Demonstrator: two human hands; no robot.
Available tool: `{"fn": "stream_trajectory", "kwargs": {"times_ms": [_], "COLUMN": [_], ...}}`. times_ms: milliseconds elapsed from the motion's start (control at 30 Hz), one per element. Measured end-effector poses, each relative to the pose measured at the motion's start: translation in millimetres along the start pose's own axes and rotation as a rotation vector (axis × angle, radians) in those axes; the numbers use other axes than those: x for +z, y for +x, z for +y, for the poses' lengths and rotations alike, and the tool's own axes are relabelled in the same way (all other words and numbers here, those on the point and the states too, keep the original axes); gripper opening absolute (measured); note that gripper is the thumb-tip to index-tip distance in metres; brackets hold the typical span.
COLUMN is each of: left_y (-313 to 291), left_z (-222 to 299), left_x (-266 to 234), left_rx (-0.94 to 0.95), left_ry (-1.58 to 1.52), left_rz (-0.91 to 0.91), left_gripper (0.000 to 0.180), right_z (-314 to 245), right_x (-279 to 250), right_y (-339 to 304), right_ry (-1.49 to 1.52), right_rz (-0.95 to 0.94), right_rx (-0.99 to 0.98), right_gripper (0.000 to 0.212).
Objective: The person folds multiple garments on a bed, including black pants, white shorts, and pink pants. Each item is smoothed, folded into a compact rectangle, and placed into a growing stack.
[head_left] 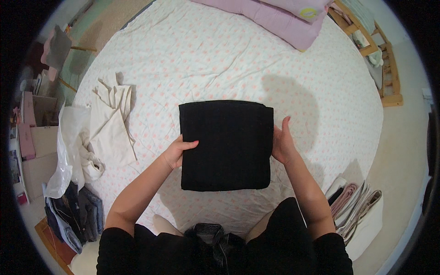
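A folded black cloth item [226, 146], thick and nearly square, is in front of me between my two hands; its exact kind does not show. My left hand [176, 151] grips its left edge, thumb on the top face and fingers underneath, out of sight. At the right edge, my right hand [283, 143] holds the side with its thumb raised off the cloth and its other fingers partly hidden behind it. Under the cloth lies a white bedsheet [215, 68] with small pink prints.
To the left, a crumpled cream garment [112, 123] lies beside a clear plastic bag [68, 146]. Folded jeans and dark clothes [75, 213] are stacked at lower left. Folded clothes stand in a white bin [366, 229] at lower right. Lilac bedding [279, 20] lies at the far edge.
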State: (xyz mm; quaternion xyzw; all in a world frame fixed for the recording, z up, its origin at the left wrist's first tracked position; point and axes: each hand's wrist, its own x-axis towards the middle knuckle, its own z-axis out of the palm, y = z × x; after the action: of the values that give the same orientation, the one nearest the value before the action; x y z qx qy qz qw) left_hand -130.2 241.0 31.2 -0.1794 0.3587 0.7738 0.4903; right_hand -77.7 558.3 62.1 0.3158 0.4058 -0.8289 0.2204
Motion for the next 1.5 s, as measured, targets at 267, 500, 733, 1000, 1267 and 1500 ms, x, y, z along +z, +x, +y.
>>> {"fn": "stream_trajectory", "kwargs": {"times_ms": [267, 500, 733, 1000, 1267, 1500], "left_y": [-16, -8, -21, 52, 26, -42], "left_z": [-14, 0, -21, -11, 13, -90], "left_x": [11, 17, 73, 41, 45, 73], "left_rx": [0.345, 0.402, 0.989, 0.89, 0.745, 0.562], "left_ry": [0.257, 0.732, 1.915, 2.088, 2.113, 2.044], "left_rz": [0.23, 0.528, 0.332, 0.531, 0.695, 0.134], "left_gripper": [0.058, 0.052, 0.069, 0.075, 0.08, 0.078], "right_z": [26, 25, 23, 37, 2, 97], "right_x": [8, 22, 58, 51, 48, 62], "right_y": [23, 55, 3, 57, 49, -47], "right_ry": [-0.731, -1.042, -1.749, -1.778, -1.813, -1.817], "right_rz": [0.3, 0.568, 0.291, 0.146, 0.495, 0.047], "right_rx": [-0.56, -0.562, -1.146, -1.085, -1.06, -0.739], "right_gripper": [0.054, 0.058, 0.057, 0.056, 0.063, 0.059]}}
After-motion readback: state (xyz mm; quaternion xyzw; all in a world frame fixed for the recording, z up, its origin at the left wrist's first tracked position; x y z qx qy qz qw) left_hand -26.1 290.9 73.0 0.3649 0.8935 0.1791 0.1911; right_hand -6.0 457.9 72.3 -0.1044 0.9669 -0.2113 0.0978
